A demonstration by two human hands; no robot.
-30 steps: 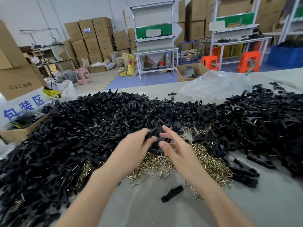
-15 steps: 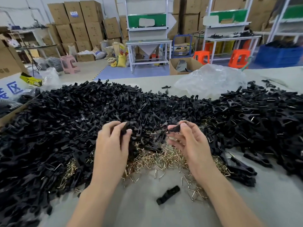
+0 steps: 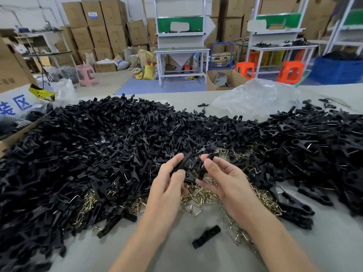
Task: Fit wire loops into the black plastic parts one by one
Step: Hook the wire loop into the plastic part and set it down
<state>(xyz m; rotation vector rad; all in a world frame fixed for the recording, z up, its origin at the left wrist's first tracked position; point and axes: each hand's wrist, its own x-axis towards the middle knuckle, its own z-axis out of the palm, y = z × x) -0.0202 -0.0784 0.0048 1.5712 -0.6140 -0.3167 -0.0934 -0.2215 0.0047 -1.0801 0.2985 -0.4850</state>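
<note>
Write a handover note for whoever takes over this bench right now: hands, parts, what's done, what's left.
Left hand: pinches a black part.
Right hand: pinches a second black part. No wire loop shows in either hand.
Wire loops lie heaped on the table below the hands, ringed by the black parts heap. A stray part lies nearer the front.
Done: the finished count cannot be told.
Left: fit loops into the held parts, then probably work on through the heap.

Blue characters "装区" are printed on the white carton panel [image 3: 19,95] at left.
</note>
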